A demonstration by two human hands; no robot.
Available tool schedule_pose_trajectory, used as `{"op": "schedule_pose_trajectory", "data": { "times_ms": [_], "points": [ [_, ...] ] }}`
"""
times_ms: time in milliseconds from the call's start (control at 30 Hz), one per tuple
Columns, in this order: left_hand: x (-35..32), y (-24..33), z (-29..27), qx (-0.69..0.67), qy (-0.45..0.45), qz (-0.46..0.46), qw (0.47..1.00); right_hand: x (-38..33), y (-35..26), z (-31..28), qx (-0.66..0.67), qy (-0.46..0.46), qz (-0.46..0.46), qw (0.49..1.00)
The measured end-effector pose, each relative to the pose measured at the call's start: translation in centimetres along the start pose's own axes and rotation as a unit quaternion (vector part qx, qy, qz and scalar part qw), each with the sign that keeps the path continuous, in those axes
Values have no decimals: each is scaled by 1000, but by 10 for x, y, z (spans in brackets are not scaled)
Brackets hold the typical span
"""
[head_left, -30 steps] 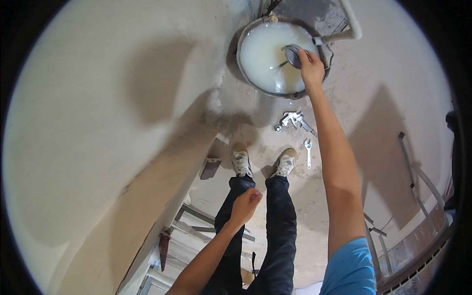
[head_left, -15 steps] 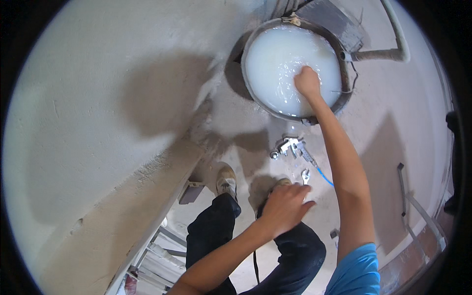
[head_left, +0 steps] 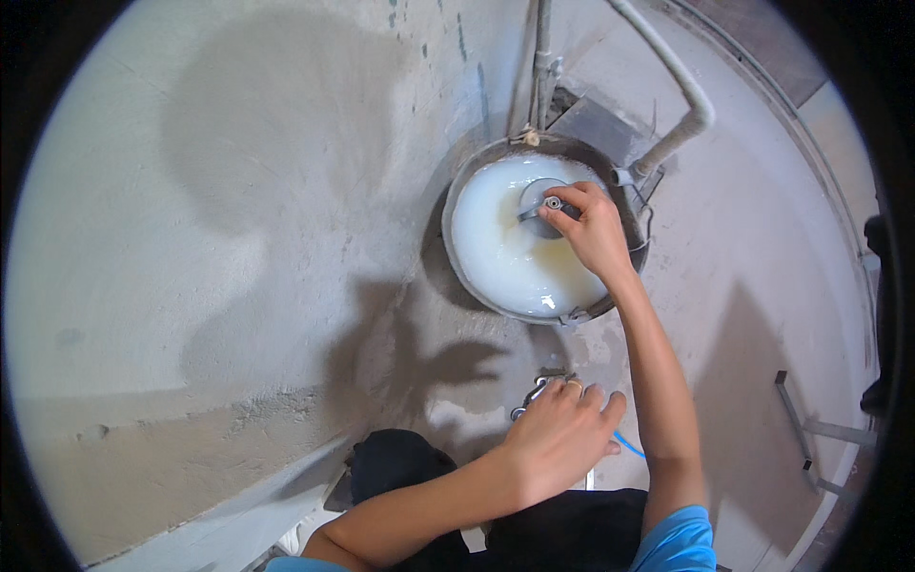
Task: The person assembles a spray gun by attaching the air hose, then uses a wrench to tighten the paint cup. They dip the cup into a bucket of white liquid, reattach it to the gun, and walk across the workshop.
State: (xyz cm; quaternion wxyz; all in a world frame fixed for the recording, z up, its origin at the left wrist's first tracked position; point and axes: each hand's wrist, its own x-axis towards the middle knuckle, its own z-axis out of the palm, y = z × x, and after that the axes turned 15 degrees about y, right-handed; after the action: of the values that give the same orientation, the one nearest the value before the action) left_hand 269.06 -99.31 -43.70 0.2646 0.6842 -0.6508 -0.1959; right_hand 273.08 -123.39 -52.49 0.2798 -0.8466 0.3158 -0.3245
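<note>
My right hand reaches over a round bucket of milky white liquid. Its thumb and fingers pinch the top of a spray gun cup, whose round grey metal lid has a fitting in the middle and a lever across it. The lid shows above the liquid; the cup's lower part is hidden. My left hand hovers palm down in front of the bucket, fingers apart and holding nothing. Beneath it a metal spray gun on the floor is mostly covered from sight.
A blue hose runs from under my left hand. Behind the bucket stand pipes and a grey block; a thick bent pipe comes down at its right. A wall rises at left. Metal legs stand at right.
My right hand has come up from the liquid with the spray gun cup in its fingers. My left hand has moved over the spray gun. The view has shifted up toward the wall.
</note>
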Motion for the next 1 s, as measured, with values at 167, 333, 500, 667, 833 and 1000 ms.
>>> {"op": "schedule_pose_trajectory", "data": {
  "times_ms": [167, 333, 500, 667, 833, 1000],
  "points": [
    [-11, 18, 15, 14, -27, 37, 999, 5, -39, -43, 49, 88, -57, 993],
    [-39, 36, 24, -4, -96, 77, 992, 19, -69, -82, 115, 146, -30, 982],
    [-60, 51, 19, 22, -90, 81, 992, 17, -80, -105, 139, 137, -5, 981],
    [-74, 60, 13, 34, -35, 107, 993, -2, -82, -97, 212, 95, 12, 973],
    [-78, 65, 17, 50, -25, 118, 991, -14, -81, -73, 151, 60, 72, 984],
    [-79, 62, 19, 64, -22, 109, 992, 1, -76, -87, 252, 101, 63, 961]
  ]
}}
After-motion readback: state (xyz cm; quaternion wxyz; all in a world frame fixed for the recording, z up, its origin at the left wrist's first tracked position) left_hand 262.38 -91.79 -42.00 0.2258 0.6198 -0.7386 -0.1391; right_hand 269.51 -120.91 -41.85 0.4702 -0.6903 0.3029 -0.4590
